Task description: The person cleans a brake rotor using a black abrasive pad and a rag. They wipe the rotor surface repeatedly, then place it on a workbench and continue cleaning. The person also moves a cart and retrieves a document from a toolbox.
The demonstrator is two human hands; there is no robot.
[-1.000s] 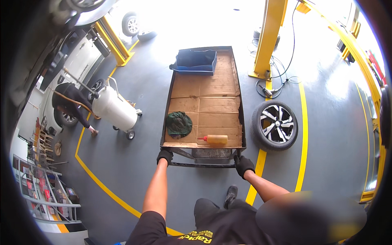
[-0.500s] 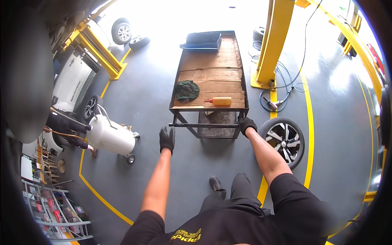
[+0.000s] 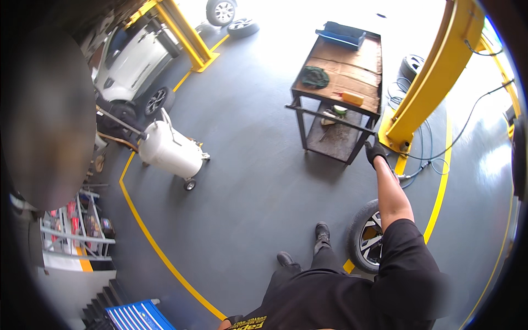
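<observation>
A black-framed trolley (image 3: 356,124) stands ahead and to the right, with worn cardboard (image 3: 360,69) lining its top. At the right end of its push bar (image 3: 330,119) is my right hand (image 3: 375,152), in a dark glove, closed round the bar's end. My left hand (image 3: 235,318) is low against my shirt at the bottom edge, mostly cut off, its fingers hidden. On the trolley's top lie a dark green cloth (image 3: 315,77), a yellow bottle (image 3: 352,98) and a blue tray (image 3: 341,36). A green-topped item (image 3: 340,110) sits on the lower shelf.
Beside my right leg a wheel (image 3: 364,236) lies on the floor. A yellow lift post (image 3: 426,82) rises right of the trolley, with hoses (image 3: 423,157) at its foot. Leftward are a white wheeled tank (image 3: 171,148), a white vehicle (image 3: 135,60) and a blue tool chest (image 3: 140,316).
The trolley has shifted right and farther off in view and now sits turned. My left hand has left the push bar area and dropped to my body; my right stays at the bar.
</observation>
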